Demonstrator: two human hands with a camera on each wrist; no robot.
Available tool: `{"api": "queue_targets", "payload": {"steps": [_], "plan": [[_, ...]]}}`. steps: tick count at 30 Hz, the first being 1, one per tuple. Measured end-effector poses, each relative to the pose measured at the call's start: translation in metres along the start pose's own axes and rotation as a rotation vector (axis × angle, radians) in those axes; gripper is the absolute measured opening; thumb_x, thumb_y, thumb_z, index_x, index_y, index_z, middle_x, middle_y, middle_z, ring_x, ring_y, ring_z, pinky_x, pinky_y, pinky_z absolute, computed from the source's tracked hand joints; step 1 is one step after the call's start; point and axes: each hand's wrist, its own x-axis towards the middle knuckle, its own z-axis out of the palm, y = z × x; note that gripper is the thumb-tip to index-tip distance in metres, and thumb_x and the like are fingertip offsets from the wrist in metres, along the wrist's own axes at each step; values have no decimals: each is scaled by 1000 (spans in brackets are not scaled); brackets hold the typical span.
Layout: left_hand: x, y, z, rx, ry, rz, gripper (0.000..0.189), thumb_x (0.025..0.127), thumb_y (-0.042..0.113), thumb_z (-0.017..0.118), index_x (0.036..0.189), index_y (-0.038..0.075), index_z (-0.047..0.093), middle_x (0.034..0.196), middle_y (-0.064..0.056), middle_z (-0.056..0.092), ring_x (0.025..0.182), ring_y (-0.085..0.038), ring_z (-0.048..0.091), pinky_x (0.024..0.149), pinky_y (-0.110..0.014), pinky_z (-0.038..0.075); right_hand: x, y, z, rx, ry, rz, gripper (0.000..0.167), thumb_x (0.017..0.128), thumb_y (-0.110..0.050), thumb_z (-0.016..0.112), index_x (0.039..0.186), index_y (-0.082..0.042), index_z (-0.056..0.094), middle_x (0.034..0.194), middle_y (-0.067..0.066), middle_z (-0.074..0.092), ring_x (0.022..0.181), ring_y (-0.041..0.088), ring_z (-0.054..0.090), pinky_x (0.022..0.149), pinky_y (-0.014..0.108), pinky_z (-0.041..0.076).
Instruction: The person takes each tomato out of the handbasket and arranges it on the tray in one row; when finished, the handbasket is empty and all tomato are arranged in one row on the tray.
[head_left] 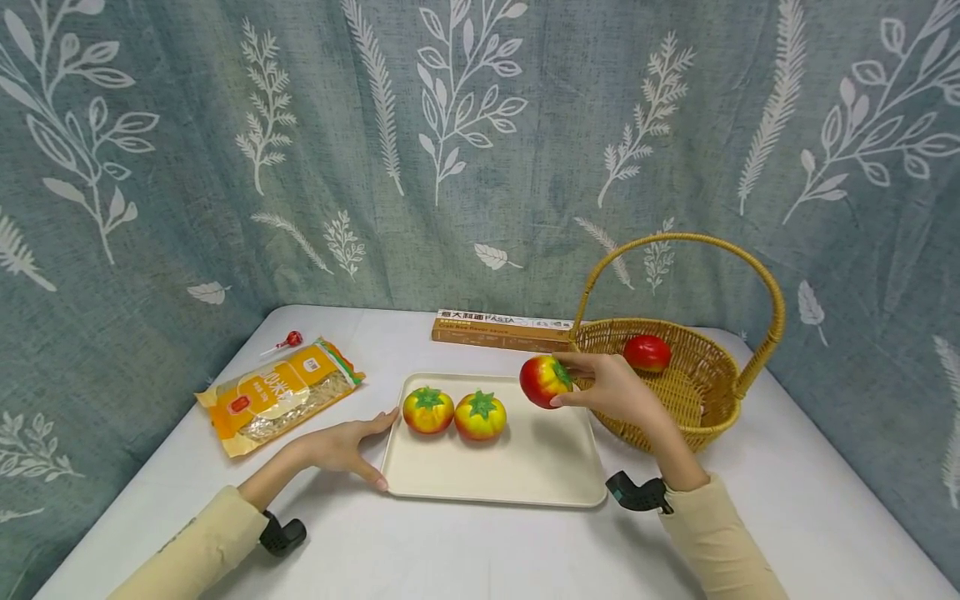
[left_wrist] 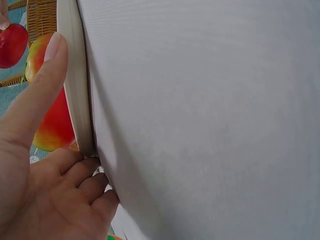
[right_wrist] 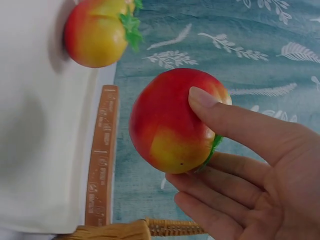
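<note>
The red-and-yellow fruit (head_left: 542, 382) is pinched in the right hand (head_left: 611, 387), with the thumb set on one side and fingertips on the other, close to its green leaf cap (head_left: 562, 374). It is held over the far right part of the tray (head_left: 525, 467), just left of the basket (head_left: 686, 400). It is judged to be light and fairly stiff (the glossy skin suggests a moulded imitation), so little force should be needed and bruising seems unlikely. The smooth, round surface may be slippery; the surest hold would be taken across the widest part, and the thin-looking leaf cap is best not pulled.

The tray's left edge is touched by the left hand (head_left: 345, 447), whose thumb and forefinger are spread apart along it, nothing being clamped between them.

On the tray's left half, the left tray fruit (head_left: 428, 410) and the right tray fruit (head_left: 481, 416) are set side by side, leaf caps upward. A red fruit (head_left: 647, 353) is contained in the basket, whose opening is spanned by an arched handle (head_left: 682, 237); access from above could be hindered by it. Beyond the tray, a pasta box (head_left: 502, 333) is laid; at the left, a noodle bag (head_left: 277, 396) is placed, with a lollipop (head_left: 292, 338) on its far side.
</note>
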Motion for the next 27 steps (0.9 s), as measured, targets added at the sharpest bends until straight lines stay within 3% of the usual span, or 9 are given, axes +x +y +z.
{"api": "queue_targets", "payload": {"steps": [11,27], "plan": [[1,0,0,0,3,-8,114,69,38,86,154,6,18,155,-25,19,142,-41,18,114,-54,16,5,4,21,-16,-73,-10,66,75,-24,84,130,3,58,122,19,64,107,32,64,91,47,51],[-2,2,0,-16,4,-2,113,70,37,86,154,5,18,155,-26,18,142,-41,16,114,-55,15,11,10,37,-139,-150,-1,61,73,-21,85,125,2,63,107,14,71,97,26,67,84,40,54]]}}
